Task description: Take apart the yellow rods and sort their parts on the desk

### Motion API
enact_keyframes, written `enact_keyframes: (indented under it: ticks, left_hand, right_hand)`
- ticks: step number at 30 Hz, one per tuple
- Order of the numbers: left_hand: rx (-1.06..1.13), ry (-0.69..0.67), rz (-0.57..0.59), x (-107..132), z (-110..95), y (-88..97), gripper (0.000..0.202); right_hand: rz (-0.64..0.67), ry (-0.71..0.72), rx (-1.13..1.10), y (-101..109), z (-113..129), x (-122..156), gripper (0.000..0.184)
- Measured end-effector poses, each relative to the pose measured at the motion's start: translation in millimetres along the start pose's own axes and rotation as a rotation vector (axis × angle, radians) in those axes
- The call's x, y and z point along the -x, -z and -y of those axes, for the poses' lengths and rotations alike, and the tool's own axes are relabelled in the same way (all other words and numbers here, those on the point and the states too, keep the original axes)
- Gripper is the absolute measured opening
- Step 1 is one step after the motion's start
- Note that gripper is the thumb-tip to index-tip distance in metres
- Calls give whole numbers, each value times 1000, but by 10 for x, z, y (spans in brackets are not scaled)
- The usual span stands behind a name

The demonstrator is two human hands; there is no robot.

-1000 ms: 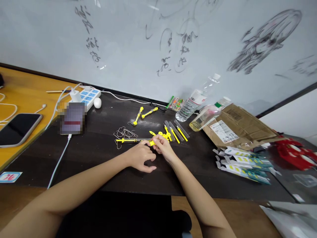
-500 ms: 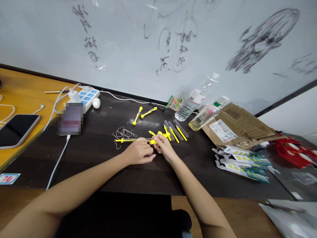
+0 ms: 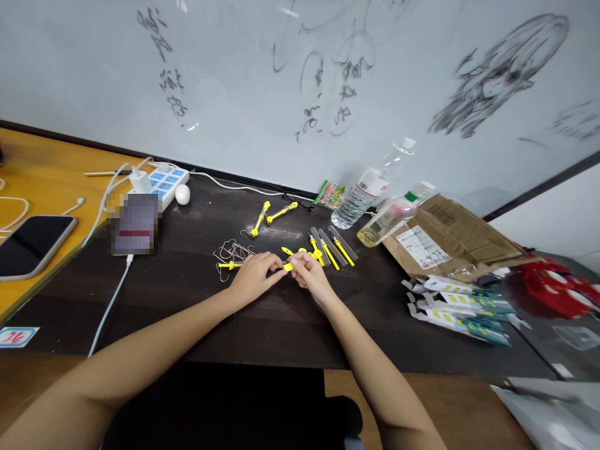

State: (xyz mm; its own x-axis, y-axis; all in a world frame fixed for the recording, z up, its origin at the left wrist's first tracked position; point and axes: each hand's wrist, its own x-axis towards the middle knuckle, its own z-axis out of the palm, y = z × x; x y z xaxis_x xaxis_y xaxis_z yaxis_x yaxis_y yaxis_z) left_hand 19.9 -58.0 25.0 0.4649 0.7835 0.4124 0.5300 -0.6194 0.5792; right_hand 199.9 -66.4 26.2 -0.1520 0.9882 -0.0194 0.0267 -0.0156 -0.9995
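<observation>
I monitor a dark tabletop (image 3: 384,325) spanning mid-frame; a marked whiteboard (image 3: 225,94) fills the top, an orange desk (image 3: 70,150) the left. At centre, the right hand (image 3: 310,277) pinches a yellow piece (image 3: 287,267). The left hand (image 3: 253,278) is at its left end; I cannot determine that grip.

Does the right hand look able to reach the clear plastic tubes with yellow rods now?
Probably yes: the tubes lie close to the right hand, apparently unobstructed, but it grips a small yellow plastic piece.
</observation>
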Motion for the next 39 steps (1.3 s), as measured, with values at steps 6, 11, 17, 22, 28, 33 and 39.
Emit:
enact_keyframes:
  ticks: [6, 11, 17, 22, 28, 33, 39]
  left_hand:
    - [34, 0, 12, -9, 12, -4, 15]
    - [66, -3, 6, -8, 5, 0, 14]
    - [74, -11, -22, -4, 12, 2, 12]
    - [48, -6, 1, 7, 7, -6, 8]
    - [-35, -30, 59, 25, -14, -19, 7]
    - [-58, -40, 75, 23, 5, -33, 7]
    - [-69, -61, 91, 21, 18, -61, 9]
  right_hand:
    - [-11, 7, 6, 14, -2, -5, 34]
    - [-6, 12, 12, 17, -21, -4, 33]
    - [-94, 28, 53, 83, 23, -18, 33]
    - [-415, 340, 444, 340, -3, -106, 22]
    - [-438, 510, 1001, 555, -98, -189, 26]
    - [-460, 497, 1087, 604, -153, -253, 27]
    - [-399, 444, 1118, 594, -192, -328, 26]
